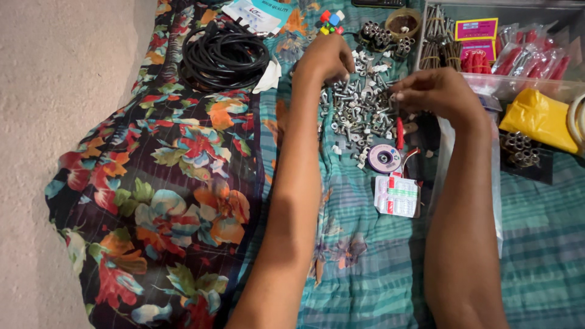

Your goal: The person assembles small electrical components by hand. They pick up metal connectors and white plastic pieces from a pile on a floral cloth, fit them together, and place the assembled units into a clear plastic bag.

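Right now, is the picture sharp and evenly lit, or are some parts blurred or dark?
Head view: slightly soft overall; the right hand is a little motion-blurred; the forearms are in shadow; the pile of screws is brighter, yet its small parts merge.

A pale, speckled floor (pixel 55 91) fills the left side of the view. Over it lies a dark cloth with large red, orange and green flowers (pixel 164 201), its edge running unevenly along the bare floor. Beside it, to the right, a teal striped cloth (pixel 542 244) covers the rest of the ground. The light is soft and even, with faint shadows.
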